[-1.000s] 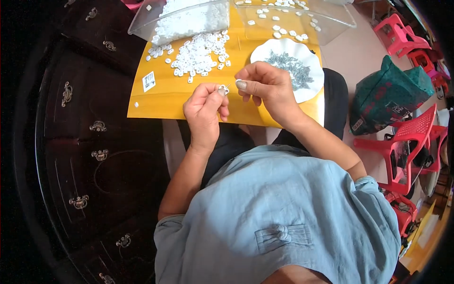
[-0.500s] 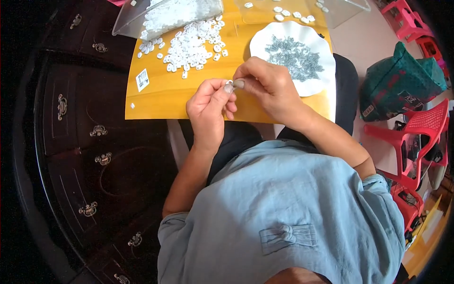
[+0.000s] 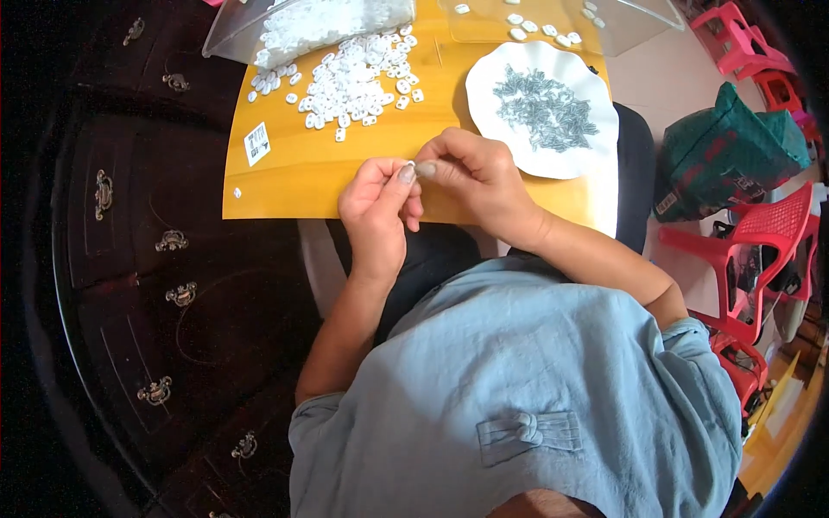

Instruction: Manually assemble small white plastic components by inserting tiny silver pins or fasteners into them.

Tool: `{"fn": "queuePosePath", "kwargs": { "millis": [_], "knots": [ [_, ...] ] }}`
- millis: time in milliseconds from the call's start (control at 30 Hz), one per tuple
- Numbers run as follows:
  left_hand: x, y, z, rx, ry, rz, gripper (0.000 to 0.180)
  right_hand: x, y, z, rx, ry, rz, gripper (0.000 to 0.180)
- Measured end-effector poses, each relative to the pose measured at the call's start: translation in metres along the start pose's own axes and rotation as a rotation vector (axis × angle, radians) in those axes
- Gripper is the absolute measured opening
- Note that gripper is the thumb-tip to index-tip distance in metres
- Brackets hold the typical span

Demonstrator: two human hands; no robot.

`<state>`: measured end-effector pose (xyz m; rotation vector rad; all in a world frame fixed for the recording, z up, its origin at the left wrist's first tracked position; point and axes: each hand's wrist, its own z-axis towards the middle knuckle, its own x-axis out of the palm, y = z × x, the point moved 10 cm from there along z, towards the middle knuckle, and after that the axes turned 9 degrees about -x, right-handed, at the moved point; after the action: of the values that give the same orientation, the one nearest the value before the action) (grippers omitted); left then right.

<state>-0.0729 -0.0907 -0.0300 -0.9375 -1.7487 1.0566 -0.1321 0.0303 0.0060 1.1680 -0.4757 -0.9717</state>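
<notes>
My left hand (image 3: 376,207) pinches a small white plastic piece (image 3: 411,164) between thumb and forefinger, just over the table's near edge. Thumb and fingertips of my right hand (image 3: 490,183) press together against that piece from the other side; whatever they pinch is too small to make out. Beyond my hands a heap of white plastic pieces with holes (image 3: 345,86) lies on the yellow tabletop (image 3: 319,177). A white wavy-rimmed plate (image 3: 480,102), just past my right hand, carries many small grey metal-looking pieces (image 3: 546,110).
A clear plastic bin (image 3: 226,39) at the far left spills white pieces. Another clear container (image 3: 643,30) at the far right holds several assembled-looking ones. Dark drawers (image 3: 129,224) flank my left; a green bag (image 3: 721,155) and red plastic chair (image 3: 751,250) stand right.
Both hands stay joined at the white piece and sit slightly lower in the picture. The tabletop and plate have shifted a little with the view.
</notes>
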Motion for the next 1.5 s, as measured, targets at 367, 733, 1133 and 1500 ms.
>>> {"fn": "queuePosePath", "kwargs": {
  "millis": [367, 733, 1133, 1500],
  "knots": [
    [0.004, -0.012, 0.002, 0.035, -0.027, -0.008, 0.013, -0.02, -0.016, 0.001, 0.198, -0.139, 0.366, 0.016],
    [0.035, -0.034, -0.006, 0.154, -0.007, 0.126, 0.009, -0.04, -0.001, -0.004, 0.171, -0.113, 0.522, 0.022],
    [0.058, -0.049, -0.011, 0.198, -0.045, 0.226, 0.008, -0.057, 0.011, -0.006, 0.108, -0.135, 0.554, 0.022],
    [0.066, -0.054, -0.017, 0.211, -0.03, 0.27, 0.006, -0.063, 0.02, -0.008, 0.068, -0.129, 0.546, 0.021]
  ]
}}
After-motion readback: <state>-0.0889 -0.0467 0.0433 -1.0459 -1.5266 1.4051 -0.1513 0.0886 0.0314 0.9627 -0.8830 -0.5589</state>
